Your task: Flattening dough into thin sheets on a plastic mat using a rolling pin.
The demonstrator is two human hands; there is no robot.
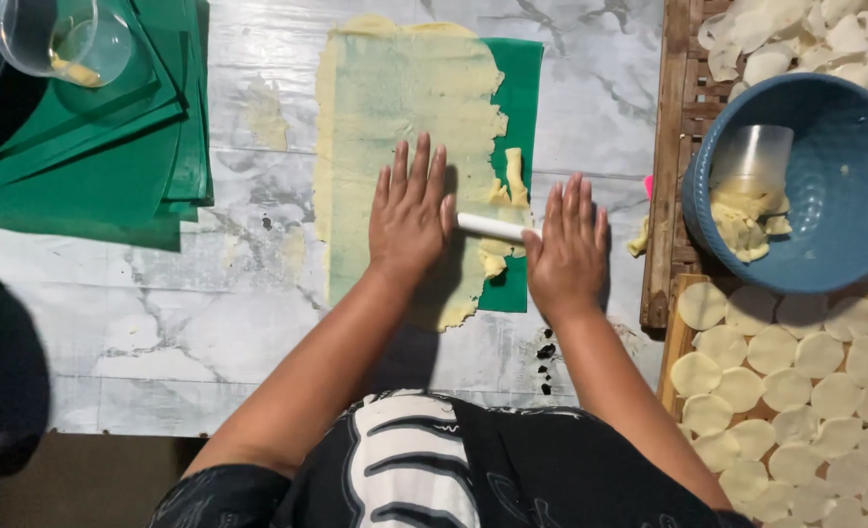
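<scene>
Head view: the left hand (409, 213) lies flat, palm down, fingers straight and slightly spread, on a thin sheet of pale yellow dough (404, 137) that covers most of a green plastic sheet (522, 98) on the marble-patterned table (160, 313). The right hand (566, 244) also lies flat, palm down, fingers straight and close together, at the right edge of the green sheet. A slim white roller (490, 227) lies crosswise between the two hands, each end running under a palm; only the middle section is visible. Neither hand grips it; both press on it from above with open palms. Torn dough scraps (507, 186) sit on the exposed green strip just beside the roller. At upper left, a stack of green plastic sheets (91, 166) carries a clear measuring cup (62, 39) with a little yellow matter in the bottom. At right, a blue bowl (825, 225) holds dough scraps and a clear plastic cup (755, 156), resting on a wooden slatted rack (670, 147). Round pale dough discs (796, 391) lie in rows on a tray at lower right, well apart from the hands; more discs fill the upper right corner.
</scene>
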